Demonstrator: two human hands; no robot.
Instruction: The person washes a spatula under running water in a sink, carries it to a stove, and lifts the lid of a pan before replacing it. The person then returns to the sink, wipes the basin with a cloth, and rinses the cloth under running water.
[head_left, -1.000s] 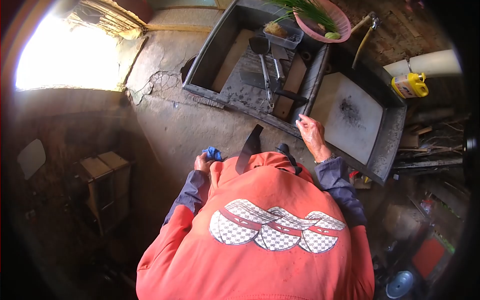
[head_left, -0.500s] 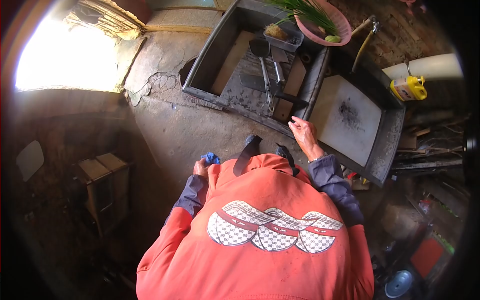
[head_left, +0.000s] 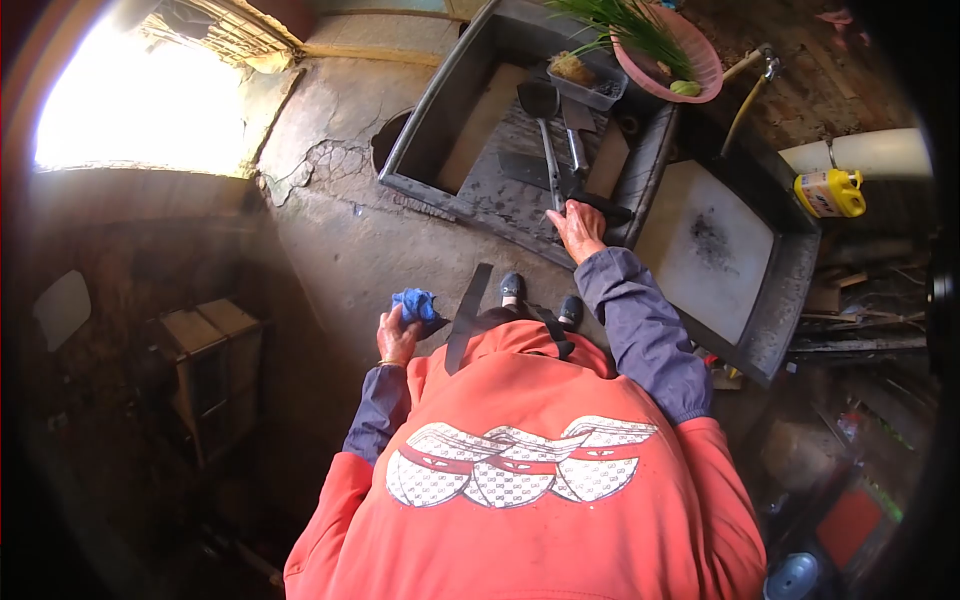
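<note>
My left hand (head_left: 397, 338) is closed round a crumpled blue cloth (head_left: 416, 304), held out over the floor. At the near edge of the dark stone sink, my right hand (head_left: 580, 228) touches the lower end of the black spatula (head_left: 541, 104); its fingertips are partly hidden, so a grip is hard to tell. Beside the spatula lie a cleaver (head_left: 577, 122) and a dark knife (head_left: 524, 168) whose black handle reaches past my fingers. A clear plastic box (head_left: 600, 94) with a yellowish scrubber (head_left: 572, 68) stands behind them.
Right of the utensils is a basin with a pale bottom (head_left: 690, 265). Behind it a pink basket (head_left: 708, 58) holds green stalks, near a yellow hose (head_left: 742, 118). A yellow bottle (head_left: 830, 193) sits at the right. A wooden cabinet (head_left: 215, 350) stands at the left.
My right hand has moved forward and left onto the sink edge, reaching the spatula's handle end. My left hand and the blue cloth have moved out from the body.
</note>
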